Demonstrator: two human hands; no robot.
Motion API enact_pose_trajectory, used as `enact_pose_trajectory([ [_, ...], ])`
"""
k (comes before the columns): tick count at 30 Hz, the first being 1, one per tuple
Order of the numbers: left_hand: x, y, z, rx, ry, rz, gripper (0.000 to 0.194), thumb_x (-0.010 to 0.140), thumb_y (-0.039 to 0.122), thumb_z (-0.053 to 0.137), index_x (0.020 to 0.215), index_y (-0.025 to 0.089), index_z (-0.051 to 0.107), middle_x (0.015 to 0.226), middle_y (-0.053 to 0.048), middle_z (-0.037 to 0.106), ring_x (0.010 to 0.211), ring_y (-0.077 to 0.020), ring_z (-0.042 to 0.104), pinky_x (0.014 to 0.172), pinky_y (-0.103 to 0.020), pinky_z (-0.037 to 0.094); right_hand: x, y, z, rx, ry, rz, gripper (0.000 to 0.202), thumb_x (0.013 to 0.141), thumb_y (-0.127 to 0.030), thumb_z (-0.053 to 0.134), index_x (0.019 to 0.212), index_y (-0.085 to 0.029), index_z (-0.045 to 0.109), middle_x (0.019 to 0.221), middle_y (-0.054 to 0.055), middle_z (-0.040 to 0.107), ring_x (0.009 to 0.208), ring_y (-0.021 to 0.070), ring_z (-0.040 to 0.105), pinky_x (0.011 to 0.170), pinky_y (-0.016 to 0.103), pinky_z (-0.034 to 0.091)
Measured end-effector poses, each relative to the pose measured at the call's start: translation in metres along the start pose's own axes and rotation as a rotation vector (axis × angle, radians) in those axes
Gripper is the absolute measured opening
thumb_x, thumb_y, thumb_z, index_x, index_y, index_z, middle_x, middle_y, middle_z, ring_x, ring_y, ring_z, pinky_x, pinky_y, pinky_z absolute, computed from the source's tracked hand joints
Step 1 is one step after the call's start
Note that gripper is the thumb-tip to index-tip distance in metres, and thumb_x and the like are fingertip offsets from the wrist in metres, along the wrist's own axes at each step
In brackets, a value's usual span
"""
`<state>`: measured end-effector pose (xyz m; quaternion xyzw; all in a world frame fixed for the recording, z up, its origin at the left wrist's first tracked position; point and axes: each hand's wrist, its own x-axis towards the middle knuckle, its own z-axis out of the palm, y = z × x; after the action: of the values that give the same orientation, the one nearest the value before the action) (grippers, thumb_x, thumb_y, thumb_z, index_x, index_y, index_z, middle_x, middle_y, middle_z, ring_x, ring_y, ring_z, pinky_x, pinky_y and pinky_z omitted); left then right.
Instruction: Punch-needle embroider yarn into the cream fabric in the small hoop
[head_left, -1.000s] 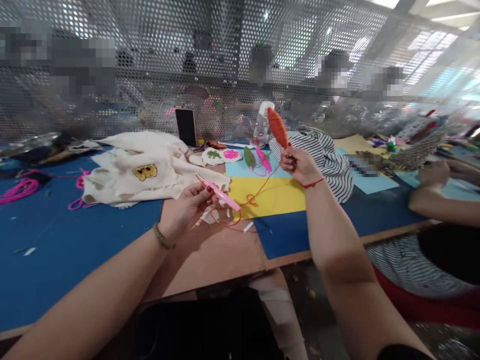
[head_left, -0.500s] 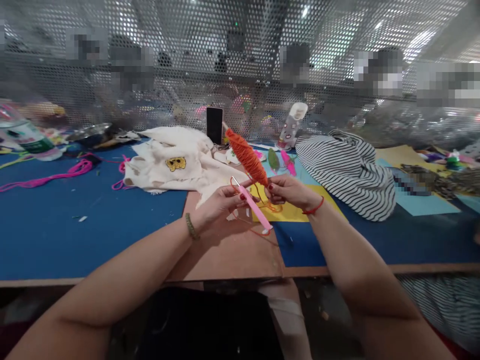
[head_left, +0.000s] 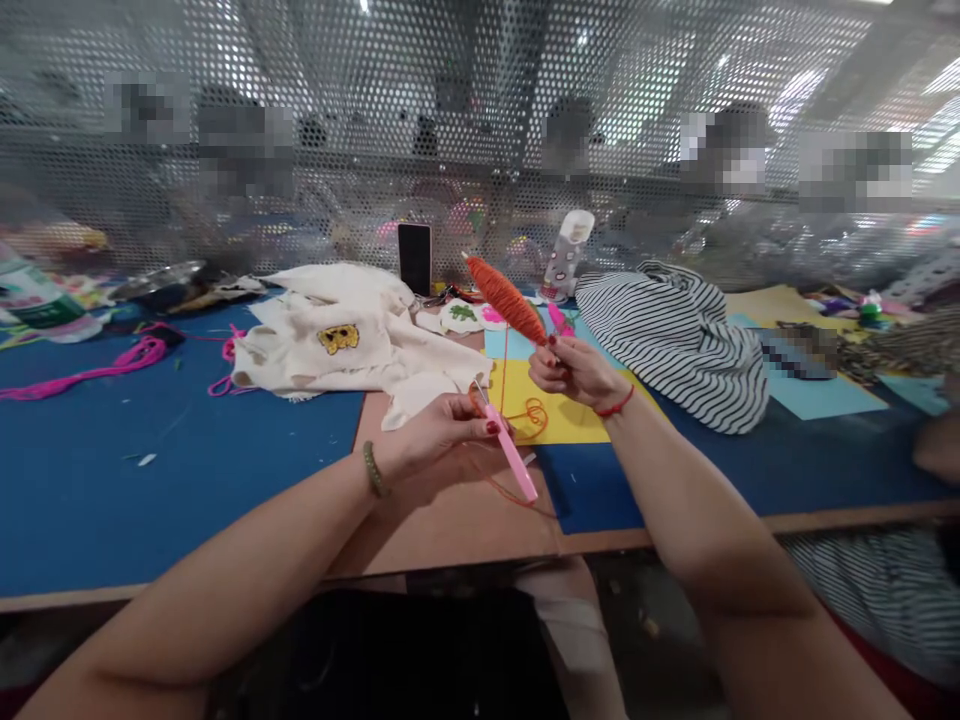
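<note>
Pinched in my left hand [head_left: 455,430] is a pink-handled crochet hook [head_left: 514,460], its metal tip pointing up and away with orange yarn looped by it. My right hand [head_left: 574,368] grips the lower end of a stick wound with orange yarn [head_left: 508,300], tilted up to the left. From this bundle a strand hangs down toward loose orange coils [head_left: 534,415] above the yellow sheet [head_left: 577,425]. More orange yarn trails under the hook's handle over the brown board [head_left: 442,520]. Cream cloth [head_left: 375,345] with a yellow embroidered patch lies beyond my left hand.
A phone [head_left: 415,258] and a patterned bottle [head_left: 568,255] stand before the perforated metal screen. Striped fabric [head_left: 675,345] lies at the right, pink yarn [head_left: 112,365] at the left. Another person's arm [head_left: 937,445] shows at the right edge.
My hands have moved apart: the right rose with the yarn-wound stick, the left dropped slightly with the crochet hook. The strand between them is now stretched straighter.
</note>
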<state>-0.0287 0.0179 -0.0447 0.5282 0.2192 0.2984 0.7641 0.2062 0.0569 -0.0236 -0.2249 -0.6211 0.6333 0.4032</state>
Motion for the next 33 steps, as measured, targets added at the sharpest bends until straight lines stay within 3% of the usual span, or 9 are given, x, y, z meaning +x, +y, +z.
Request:
enact_pose_trajectory([
  [4, 0.000, 0.000, -0.002, -0.036, 0.080, -0.008, 0.030, 0.062, 0.034, 0.088, 0.077, 0.011, 0.074, 0.075, -0.006, 0.071, 0.069, -0.0120, 0.064, 0.072, -0.023, 0.050, -0.006, -0.002, -0.004, -0.043, -0.163, 0.058, 0.049, 0.083, -0.057, 0.065, 0.062, -0.018, 0.045, 0.055, -0.006, 0.037, 0.045, 0.0073, 0.032, 0.045, 0.023, 0.026],
  [7, 0.002, 0.005, -0.009, -0.190, 0.232, 0.113, 0.022, 0.067, 0.027, 0.085, 0.077, 0.013, 0.071, 0.074, -0.004, 0.070, 0.069, -0.0112, 0.065, 0.070, -0.022, 0.051, -0.013, -0.009, -0.015, -0.142, -0.279, 0.187, 0.045, 0.084, -0.053, 0.066, 0.064, -0.016, 0.052, 0.059, -0.002, 0.046, 0.050, 0.0092, 0.042, 0.049, 0.025, 0.031],
  [12, 0.006, 0.027, -0.028, -0.473, 0.515, 0.365, 0.016, 0.082, 0.012, 0.070, 0.067, 0.015, 0.064, 0.061, 0.003, 0.064, 0.056, -0.0061, 0.059, 0.073, -0.021, 0.055, -0.031, -0.025, -0.045, -0.170, -0.037, 0.135, 0.046, 0.081, -0.051, 0.070, 0.056, -0.017, 0.051, 0.055, -0.002, 0.044, 0.051, 0.0110, 0.043, 0.050, 0.027, 0.033],
  [17, 0.003, 0.048, -0.046, -0.529, 0.668, 0.516, 0.015, 0.086, 0.016, 0.067, 0.071, 0.016, 0.065, 0.067, 0.002, 0.068, 0.065, -0.0061, 0.063, 0.074, -0.018, 0.054, -0.053, -0.035, -0.078, -0.293, 0.033, 0.265, 0.044, 0.070, -0.053, 0.079, 0.058, -0.015, 0.060, 0.052, 0.001, 0.050, 0.047, 0.0120, 0.046, 0.046, 0.027, 0.032],
  [21, -0.001, 0.056, -0.056, -0.478, 0.661, 0.613, 0.016, 0.083, 0.020, 0.071, 0.069, 0.019, 0.065, 0.066, 0.004, 0.067, 0.065, -0.0045, 0.061, 0.077, -0.016, 0.053, -0.059, -0.034, -0.095, -0.287, 0.137, 0.234, 0.043, 0.073, -0.052, 0.077, 0.061, -0.016, 0.058, 0.057, 0.000, 0.049, 0.051, 0.0115, 0.047, 0.048, 0.027, 0.035],
  [24, -0.004, 0.057, -0.052, -0.471, 0.612, 0.598, 0.017, 0.083, 0.021, 0.070, 0.067, 0.019, 0.064, 0.068, 0.004, 0.066, 0.062, -0.0044, 0.059, 0.073, -0.017, 0.052, -0.055, -0.029, -0.100, -0.267, 0.308, 0.132, 0.044, 0.073, -0.051, 0.078, 0.061, -0.018, 0.052, 0.060, -0.002, 0.046, 0.053, 0.0101, 0.045, 0.049, 0.026, 0.036],
  [28, -0.011, 0.050, -0.039, -0.382, 0.412, 0.445, 0.022, 0.072, 0.029, 0.077, 0.062, 0.019, 0.061, 0.066, 0.002, 0.061, 0.053, -0.0061, 0.053, 0.061, -0.021, 0.049, -0.048, -0.022, -0.102, -0.282, 0.487, 0.021, 0.047, 0.072, -0.055, 0.076, 0.060, -0.020, 0.046, 0.060, -0.003, 0.041, 0.053, 0.0103, 0.040, 0.048, 0.026, 0.034],
  [31, -0.018, 0.043, -0.035, -0.253, 0.226, 0.286, 0.039, 0.052, 0.039, 0.088, 0.051, 0.019, 0.054, 0.053, 0.002, 0.051, 0.044, -0.0075, 0.044, 0.048, -0.025, 0.042, -0.048, -0.020, -0.103, -0.291, 0.526, -0.010, 0.048, 0.073, -0.056, 0.074, 0.060, -0.020, 0.044, 0.059, -0.003, 0.038, 0.054, 0.0110, 0.039, 0.049, 0.027, 0.034],
  [33, -0.022, 0.043, -0.037, -0.227, 0.160, 0.290, 0.044, 0.045, 0.041, 0.090, 0.048, 0.020, 0.052, 0.049, 0.002, 0.047, 0.040, -0.0068, 0.039, 0.043, -0.025, 0.038, -0.051, -0.021, -0.105, -0.286, 0.508, -0.004, 0.049, 0.073, -0.057, 0.073, 0.059, -0.020, 0.044, 0.059, -0.003, 0.038, 0.054, 0.0109, 0.039, 0.051, 0.027, 0.034],
])
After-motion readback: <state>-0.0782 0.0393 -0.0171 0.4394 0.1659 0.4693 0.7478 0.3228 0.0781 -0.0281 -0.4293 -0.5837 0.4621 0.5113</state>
